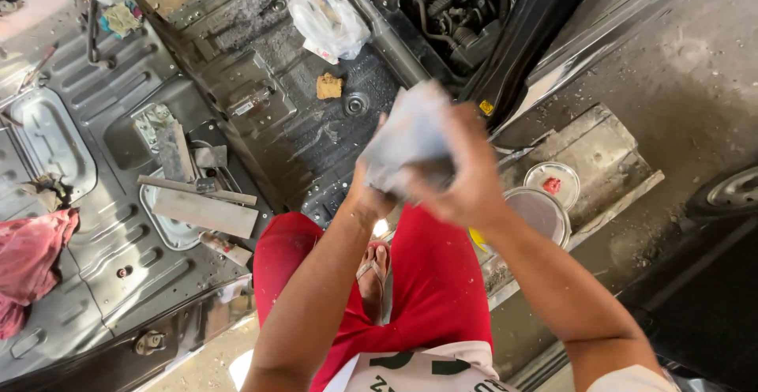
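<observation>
Both my hands are raised in front of me over my red trousers. A grey, dusty sheet of abrasive paper or cloth (pixel 407 131) is gripped between them. My right hand (pixel 466 175) wraps around its right side with fingers curled. My left hand (pixel 369 193) holds it from below and is mostly hidden behind the sheet. Motion blurs the hands and the sheet.
Below lies the stripped metal floor (pixel 95 226) of a car, with flat metal strips (pixel 201 206), a white plastic bag (pixel 328 21), a small tan sponge (pixel 329 86) and a red cloth (pixel 28 258). Two open round tins (pixel 545 198) stand on a concrete slab (pixel 600 151) at the right.
</observation>
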